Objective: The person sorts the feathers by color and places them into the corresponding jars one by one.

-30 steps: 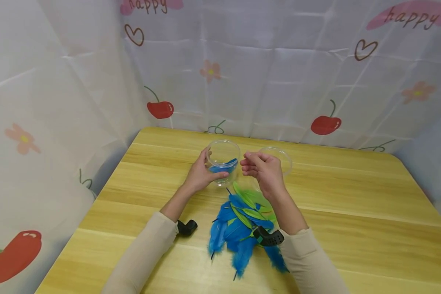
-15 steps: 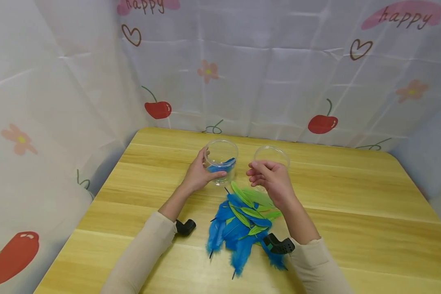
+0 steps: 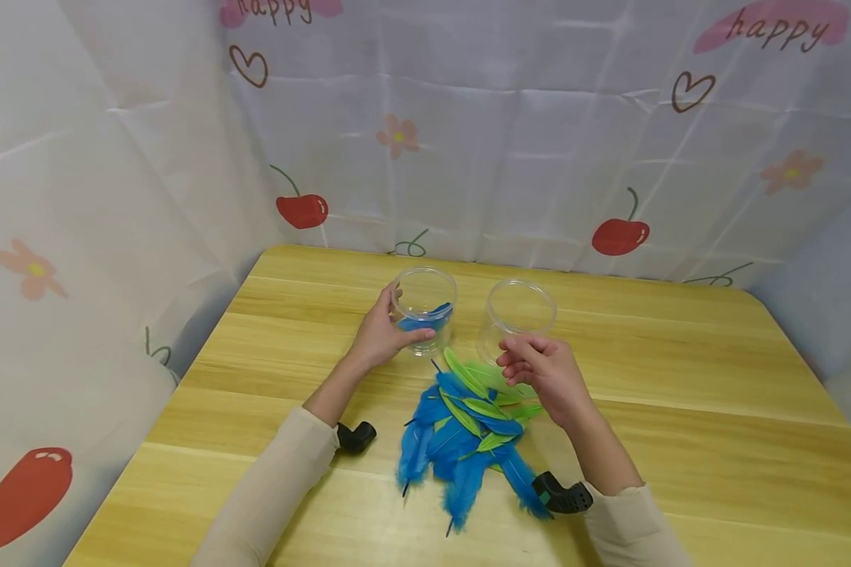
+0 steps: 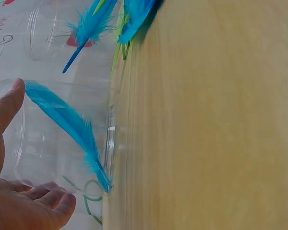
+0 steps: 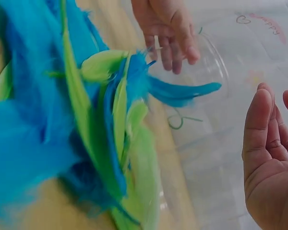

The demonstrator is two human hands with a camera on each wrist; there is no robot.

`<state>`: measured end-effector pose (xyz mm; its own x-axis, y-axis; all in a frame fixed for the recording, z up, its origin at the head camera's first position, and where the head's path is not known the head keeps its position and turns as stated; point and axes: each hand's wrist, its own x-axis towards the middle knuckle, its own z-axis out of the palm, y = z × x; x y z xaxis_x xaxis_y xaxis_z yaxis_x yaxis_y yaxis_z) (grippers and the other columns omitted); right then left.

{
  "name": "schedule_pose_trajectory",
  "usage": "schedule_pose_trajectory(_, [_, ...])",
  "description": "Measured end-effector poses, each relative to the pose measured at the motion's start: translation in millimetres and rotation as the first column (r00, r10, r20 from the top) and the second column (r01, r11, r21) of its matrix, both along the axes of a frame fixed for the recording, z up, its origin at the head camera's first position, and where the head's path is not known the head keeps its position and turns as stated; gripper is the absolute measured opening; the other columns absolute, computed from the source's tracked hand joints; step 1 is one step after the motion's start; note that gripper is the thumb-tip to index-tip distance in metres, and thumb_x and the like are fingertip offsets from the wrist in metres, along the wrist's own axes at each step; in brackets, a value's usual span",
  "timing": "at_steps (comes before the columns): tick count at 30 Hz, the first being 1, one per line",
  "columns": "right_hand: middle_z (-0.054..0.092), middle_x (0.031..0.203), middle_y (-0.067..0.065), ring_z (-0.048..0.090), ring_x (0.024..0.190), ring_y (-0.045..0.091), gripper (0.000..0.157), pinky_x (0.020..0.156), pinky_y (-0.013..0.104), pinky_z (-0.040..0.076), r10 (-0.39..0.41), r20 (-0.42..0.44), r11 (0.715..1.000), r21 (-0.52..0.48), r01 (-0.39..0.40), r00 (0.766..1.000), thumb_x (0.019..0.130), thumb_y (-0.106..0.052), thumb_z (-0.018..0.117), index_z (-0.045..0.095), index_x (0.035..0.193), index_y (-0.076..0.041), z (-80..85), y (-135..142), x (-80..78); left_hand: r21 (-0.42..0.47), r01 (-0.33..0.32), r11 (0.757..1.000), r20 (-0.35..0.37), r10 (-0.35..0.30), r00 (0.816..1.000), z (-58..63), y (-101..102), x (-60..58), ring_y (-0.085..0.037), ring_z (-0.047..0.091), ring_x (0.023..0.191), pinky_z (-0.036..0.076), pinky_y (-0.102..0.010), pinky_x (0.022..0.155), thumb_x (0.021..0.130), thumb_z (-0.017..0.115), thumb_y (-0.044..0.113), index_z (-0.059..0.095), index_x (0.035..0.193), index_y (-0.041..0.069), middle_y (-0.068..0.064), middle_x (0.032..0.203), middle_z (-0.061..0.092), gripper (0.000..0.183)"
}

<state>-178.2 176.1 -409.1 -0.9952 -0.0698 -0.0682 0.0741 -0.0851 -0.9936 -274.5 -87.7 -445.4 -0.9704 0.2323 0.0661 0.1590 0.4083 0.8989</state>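
Upright on the table stands a clear plastic cup (image 3: pixel 425 291), which my left hand (image 3: pixel 377 337) grips round its side with the thumb in front. Inside that cup leans one blue feather (image 4: pixel 69 122), seen through the wall in the left wrist view. To the right is a second clear plastic cup (image 3: pixel 516 309), also upright, partly hidden behind my right hand (image 3: pixel 548 374). The right hand hovers in front of it with loosely bent fingers, thumb apart from them in the right wrist view, holding nothing. Below both cups lies a pile of blue and lime-green feathers (image 3: pixel 461 441).
A wooden table (image 3: pixel 716 441) carries everything, its back edge close to a white printed curtain (image 3: pixel 503 157). Black wrist cameras sit on both wrists; the right wrist camera (image 3: pixel 562 494) hangs beside the feather pile's right edge.
My right hand has drawn back to the right and toward me, away from the left cup, uncovering more of the right cup. The left hand keeps its hold on the left cup.
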Motion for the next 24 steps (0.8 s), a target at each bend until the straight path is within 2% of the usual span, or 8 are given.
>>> schedule_pose_trajectory(7, [0.069,0.075,0.004,0.064,0.064,0.013,0.020,0.063,0.023,0.056,-0.014,0.043,1.000,0.021,0.013,0.999,0.100,-0.019,0.061,0.073,0.089,-0.006,-9.9,13.1,6.3,0.004,-0.005,1.000,0.007,0.005,1.000,0.6,-0.6,0.5,-0.042,0.039,0.136,0.038,-0.053,0.108,0.076,0.087,0.036,0.020,0.157,0.015,-0.017,0.156,0.033,0.108])
schedule_pose_trajectory(16, [0.070,0.076,0.004,0.065,0.065,0.014,0.030,0.064,0.024,0.057,-0.019,0.081,0.996,0.087,0.012,0.996,0.100,-0.020,0.061,0.068,0.099,0.009,-20.5,28.5,16.7,0.002,-0.010,1.000,0.008,0.010,1.000,0.1,0.3,-0.2,-0.041,0.039,0.137,0.037,-0.053,0.108,0.076,0.087,0.037,0.021,0.157,0.014,-0.017,0.156,0.033,0.107])
schedule_pose_trajectory(24, [0.069,0.078,0.006,0.064,0.067,0.016,0.037,0.064,0.025,0.057,-0.024,0.144,0.987,0.160,0.000,0.989,0.101,-0.022,0.060,0.064,0.106,0.015,-30.5,40.4,28.0,-0.001,-0.006,1.000,0.005,0.006,1.000,0.7,0.3,0.6,-0.042,0.037,0.138,0.037,-0.053,0.108,0.076,0.087,0.037,0.019,0.157,0.013,-0.018,0.156,0.033,0.109])
